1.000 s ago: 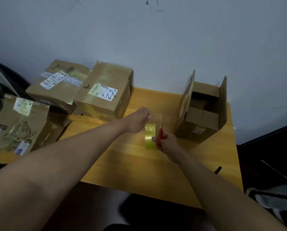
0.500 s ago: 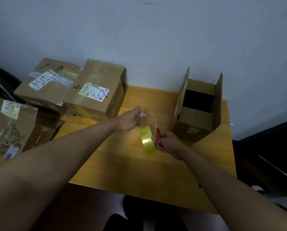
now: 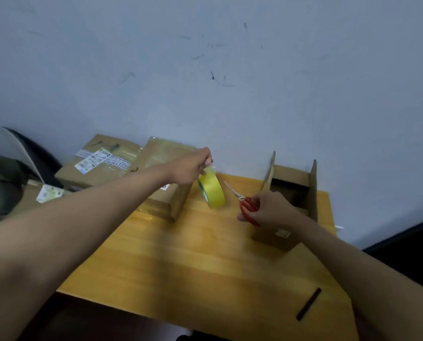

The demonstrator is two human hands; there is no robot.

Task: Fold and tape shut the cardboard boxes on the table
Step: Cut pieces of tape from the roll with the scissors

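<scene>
The open box [image 3: 288,203] stands at the far right of the table [image 3: 193,262], flaps up. Left of it, my left hand [image 3: 189,168] pinches the tape [image 3: 211,190] above the table, while my right hand [image 3: 270,209], in front of the box, grips red scissors [image 3: 245,201].

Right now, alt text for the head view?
Left hand pinches the tape end, yellow tape roll dangling below it; right hand holds red scissors. Behind, an open cardboard box stands on the wooden table.

A scuffed pale blue-grey wall [image 3: 230,70] rises behind a yellow wooden table [image 3: 193,262]; dark floor [image 3: 407,247] lies to the right.
</scene>
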